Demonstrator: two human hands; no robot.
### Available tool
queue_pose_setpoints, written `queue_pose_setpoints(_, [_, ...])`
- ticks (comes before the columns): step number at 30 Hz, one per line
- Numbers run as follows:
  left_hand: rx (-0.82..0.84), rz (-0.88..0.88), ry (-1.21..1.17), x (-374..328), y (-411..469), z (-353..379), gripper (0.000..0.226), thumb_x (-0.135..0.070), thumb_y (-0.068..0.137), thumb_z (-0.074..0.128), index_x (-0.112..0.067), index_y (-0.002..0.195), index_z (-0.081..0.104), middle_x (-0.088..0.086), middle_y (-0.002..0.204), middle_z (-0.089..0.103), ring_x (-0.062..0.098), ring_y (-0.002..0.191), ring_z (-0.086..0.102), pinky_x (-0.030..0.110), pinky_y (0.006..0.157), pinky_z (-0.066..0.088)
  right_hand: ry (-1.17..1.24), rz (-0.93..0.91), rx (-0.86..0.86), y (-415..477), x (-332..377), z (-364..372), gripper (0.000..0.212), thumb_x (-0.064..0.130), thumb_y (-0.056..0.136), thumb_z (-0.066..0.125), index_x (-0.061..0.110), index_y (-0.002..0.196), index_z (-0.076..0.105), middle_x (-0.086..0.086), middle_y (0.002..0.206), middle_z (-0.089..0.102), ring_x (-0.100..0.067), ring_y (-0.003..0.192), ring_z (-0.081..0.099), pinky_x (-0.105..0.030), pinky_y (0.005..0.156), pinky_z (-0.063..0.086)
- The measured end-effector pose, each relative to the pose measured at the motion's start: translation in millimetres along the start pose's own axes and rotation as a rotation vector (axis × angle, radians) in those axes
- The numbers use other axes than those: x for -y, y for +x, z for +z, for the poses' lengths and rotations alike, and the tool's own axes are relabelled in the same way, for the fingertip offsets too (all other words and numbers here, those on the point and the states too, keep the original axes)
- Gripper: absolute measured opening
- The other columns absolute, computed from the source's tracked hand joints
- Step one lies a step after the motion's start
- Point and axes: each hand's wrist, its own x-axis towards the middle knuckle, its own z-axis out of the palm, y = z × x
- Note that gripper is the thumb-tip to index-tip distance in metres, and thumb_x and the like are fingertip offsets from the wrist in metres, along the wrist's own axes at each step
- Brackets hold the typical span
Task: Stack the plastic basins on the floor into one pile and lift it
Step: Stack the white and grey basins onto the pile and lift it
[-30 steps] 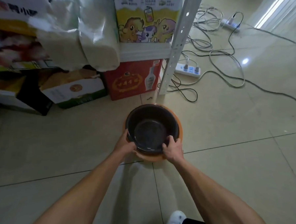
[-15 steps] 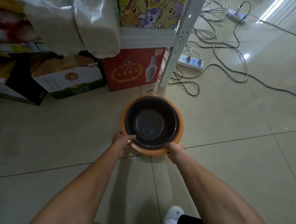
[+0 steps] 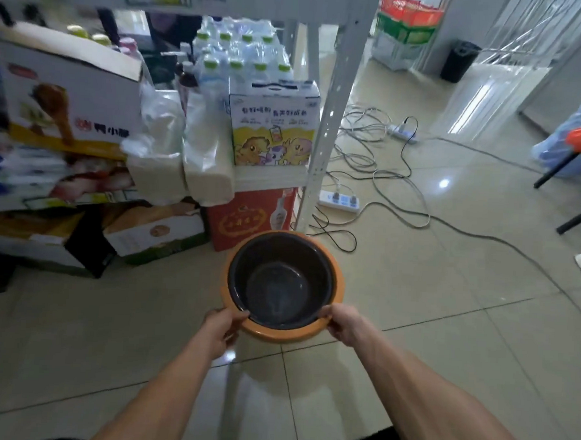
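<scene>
Dark round plastic basin (image 3: 281, 280) nested in orange round plastic basin (image 3: 336, 276), left hand (image 3: 221, 324) and right hand (image 3: 342, 323) fingers gripping near rim only, could tip forward onto tiled floor (image 3: 445, 329).

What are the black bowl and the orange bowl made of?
Both look like plastic. The black basin is dark and glossy, with soft reflections inside. The orange basin under it has a smooth, evenly coloured, slightly shiny rim.

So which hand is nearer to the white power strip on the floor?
The right hand. It grips the orange basin's near rim on the side toward the power strip; the left hand holds the opposite side, farther away.
</scene>
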Motion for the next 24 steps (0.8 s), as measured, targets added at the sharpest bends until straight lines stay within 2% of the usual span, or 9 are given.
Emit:
queue_pose_setpoints(5, [0.084,0.064,0.051,-63.1,-122.9,-11.0,0.016,-0.004,0.071,0.074,-0.013,0.073,0.060,0.005,0.064,0.057,0.010,0.047,0.043,0.022,0.049,0.034,-0.079,-0.099,0.033,-103.9,46.0,-23.1,0.017,0.000,0.078,0.067,0.011,0.068,0.058,-0.007,0.054,0.053,-0.010,0.033,0.044,-0.017,0.033,0.031])
queue_pose_setpoints(8, [0.194,0.217,0.119,-123.9,-189.3,-20.2,0.032,-0.021,0.055,0.085,-0.014,0.068,0.058,-0.001,0.044,0.043,0.008,0.029,0.030,0.018,0.033,0.019,-0.072,-0.158,0.118,-174.3,89.7,-38.4,0.023,0.001,0.085,0.062,0.007,0.064,0.056,-0.006,0.041,0.053,-0.009,0.024,0.046,-0.016,0.026,0.033])
queue_pose_setpoints(11, [0.285,0.332,0.160,-178.4,-275.4,-19.3,0.028,-0.024,0.069,0.081,-0.012,0.067,0.056,-0.006,0.035,0.037,0.006,0.025,0.023,0.019,0.036,0.011,-0.088,-0.244,0.162,-256.6,133.1,-50.2,0.035,0.006,0.095,0.053,0.007,0.059,0.049,-0.003,0.028,0.045,-0.007,0.017,0.041,-0.015,0.023,0.033])
queue_pose_setpoints(13, [0.293,0.408,0.122,-205.9,-329.5,-18.4,0.026,-0.017,0.084,0.073,-0.014,0.066,0.055,-0.006,0.037,0.044,0.005,0.027,0.026,0.017,0.033,0.015,-0.107,-0.335,0.155,-307.7,161.4,-59.7,0.039,0.009,0.096,0.053,0.010,0.058,0.043,0.001,0.024,0.036,-0.007,0.014,0.035,-0.014,0.022,0.031])
queue_pose_setpoints(16, [0.290,0.510,0.097,-236.8,-400.8,-21.5,0.027,-0.018,0.082,0.076,-0.015,0.068,0.053,-0.005,0.038,0.048,0.005,0.028,0.029,0.016,0.028,0.025,-0.136,-0.441,0.182,-369.9,196.8,-73.0,0.041,0.010,0.097,0.053,0.010,0.059,0.039,0.001,0.024,0.035,-0.007,0.015,0.036,-0.016,0.021,0.030])
queue_pose_setpoints(18, [0.272,0.574,0.092,-251.1,-444.6,-24.0,0.029,-0.020,0.070,0.082,-0.015,0.071,0.054,-0.003,0.045,0.053,0.006,0.036,0.038,0.017,0.036,0.033,-0.167,-0.484,0.193,-412.8,217.6,-83.0,0.040,0.013,0.096,0.055,0.009,0.060,0.039,-0.002,0.026,0.040,-0.008,0.017,0.040,-0.016,0.021,0.028])
queue_pose_setpoints(19, [0.253,0.605,0.067,-257.0,-462.9,-24.6,0.030,-0.020,0.067,0.085,-0.015,0.075,0.057,0.000,0.057,0.058,0.008,0.047,0.044,0.018,0.044,0.039,-0.180,-0.510,0.183,-432.5,227.3,-86.9,0.039,0.013,0.095,0.056,0.009,0.060,0.040,-0.003,0.028,0.042,-0.009,0.017,0.043,-0.016,0.021,0.028])
queue_pose_setpoints(21, [0.204,0.671,0.007,-268.4,-492.6,-25.5,0.029,-0.020,0.072,0.085,-0.014,0.086,0.061,0.004,0.079,0.059,0.013,0.064,0.052,0.023,0.057,0.044,-0.186,-0.561,0.157,-463.1,246.0,-92.3,0.037,0.013,0.096,0.057,0.007,0.063,0.042,-0.007,0.032,0.047,-0.010,0.019,0.046,-0.015,0.021,0.030])
queue_pose_setpoints(24, [0.183,0.726,-0.041,-283.4,-519.6,-25.8,0.027,-0.021,0.078,0.082,-0.011,0.094,0.063,0.006,0.085,0.058,0.016,0.072,0.054,0.024,0.063,0.046,-0.239,-0.581,0.115,-488.2,271.5,-90.0,0.031,0.020,0.092,0.063,0.006,0.069,0.047,-0.014,0.052,0.057,-0.014,0.036,0.058,-0.016,0.022,0.030])
